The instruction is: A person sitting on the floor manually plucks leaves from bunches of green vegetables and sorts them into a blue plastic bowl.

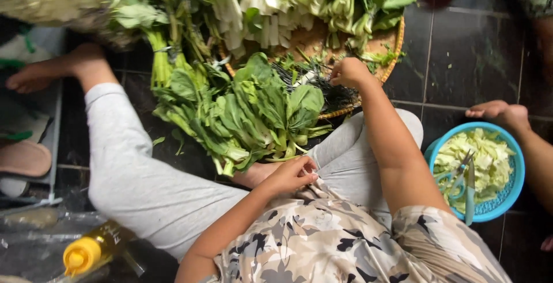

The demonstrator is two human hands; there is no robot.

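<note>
- Head view: the right hand (348, 72) was curled shut over dark-green stems (337, 94) on the woven tray (397, 44), seemingly picking through them; whether it gripped any could not be told.
- The left hand (291, 174), fingers bent, rested at the lap, holding nothing, the leafy greens bunch (247, 116) just beyond.
- Sorting seemed under way; the next move would call for freeing one stem.
</note>
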